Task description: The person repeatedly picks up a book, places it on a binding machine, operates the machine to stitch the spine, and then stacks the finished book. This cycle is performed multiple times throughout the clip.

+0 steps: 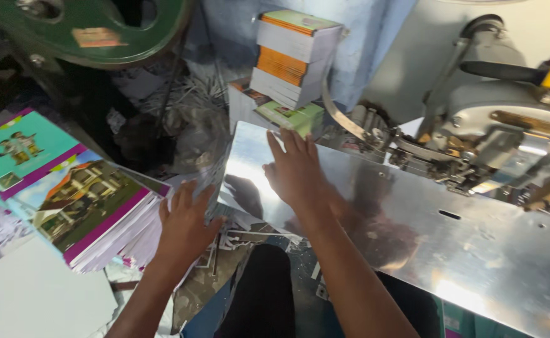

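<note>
Both hands are seen with grips released, the left hand (pixel 184 222) laid flat beside the fanned stack of colourful booklets (pixel 81 200) and the right hand (pixel 295 170) spread on the bare steel bench (pixel 413 238), so nothing is judged fed to the stitching machine (pixel 507 138) yet.

hands 2 (pixel 184 225) (pixel 297 169) | booklet stacks 3 (pixel 68 188) (pixel 294 53) (pixel 290 117) | metal table 1 (pixel 475 250) | green wheel 1 (pixel 93 31)

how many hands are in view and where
2. The left hand rests on the edge of the booklet stack; the right hand lies flat on the shiny metal table. None look hidden.
</note>
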